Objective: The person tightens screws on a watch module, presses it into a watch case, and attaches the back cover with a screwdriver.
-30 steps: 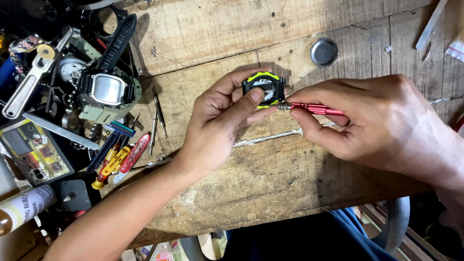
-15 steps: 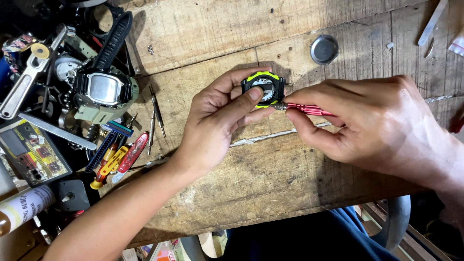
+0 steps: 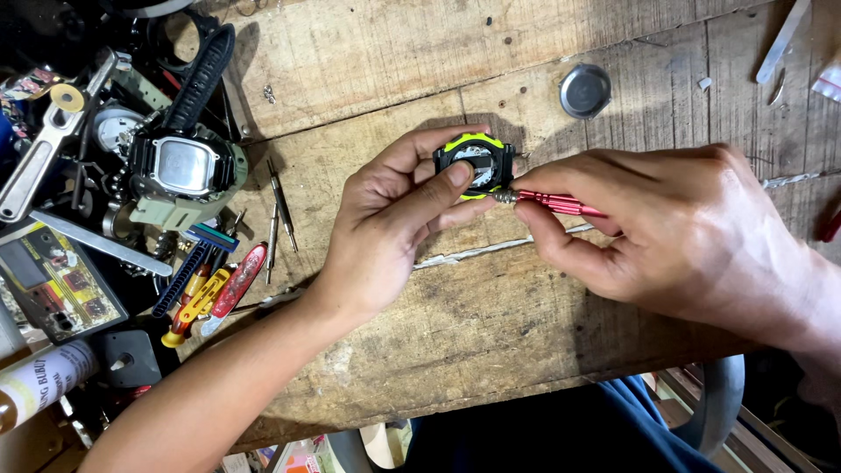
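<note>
Left hand (image 3: 385, 228) pinches the watch case (image 3: 474, 165) against the bench (image 3: 394, 52). Right hand (image 3: 674, 236) grips the red screwdriver (image 3: 552, 203), lying nearly level, tip pointing left at the case.

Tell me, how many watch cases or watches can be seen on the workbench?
2 clear ones: a black and green watch case held in the left hand, and a grey digital watch lying in the tool pile on the left. More may be hidden in that clutter.

Bright light from above falls across the wooden desk (image 3: 368, 52), sharp throughout; soft shadows pool at its left edge and under its near edge
</note>
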